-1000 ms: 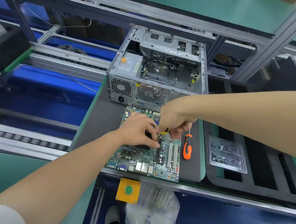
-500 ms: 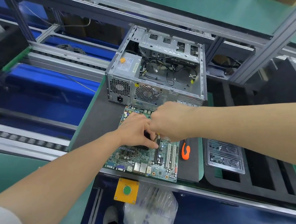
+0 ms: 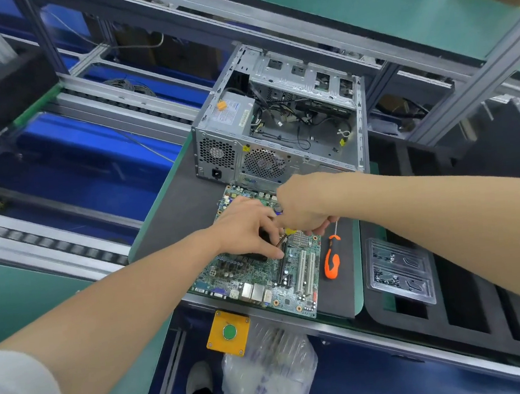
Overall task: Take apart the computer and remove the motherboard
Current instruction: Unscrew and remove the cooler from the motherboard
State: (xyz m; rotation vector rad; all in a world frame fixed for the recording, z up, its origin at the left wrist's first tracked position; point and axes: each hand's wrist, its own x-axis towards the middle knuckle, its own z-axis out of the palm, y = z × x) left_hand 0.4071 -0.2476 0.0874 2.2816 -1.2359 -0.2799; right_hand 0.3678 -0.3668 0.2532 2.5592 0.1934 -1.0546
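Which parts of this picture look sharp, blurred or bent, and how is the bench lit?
Head view: the motherboard and computer case are fairly sharp; the far left edge is smeared; the wide lens bows the aluminium rail; light is even, shadows faint, with mild sheen on the plastic bag.

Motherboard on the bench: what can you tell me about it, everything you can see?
The motherboard is a green circuit board lying flat on the dark mat, just in front of the open metal case. It carries white and black slots, silver ports along its near edge and small capacitors. The left hand rests on its middle; the right hand holds a yellow-handled tool to it.
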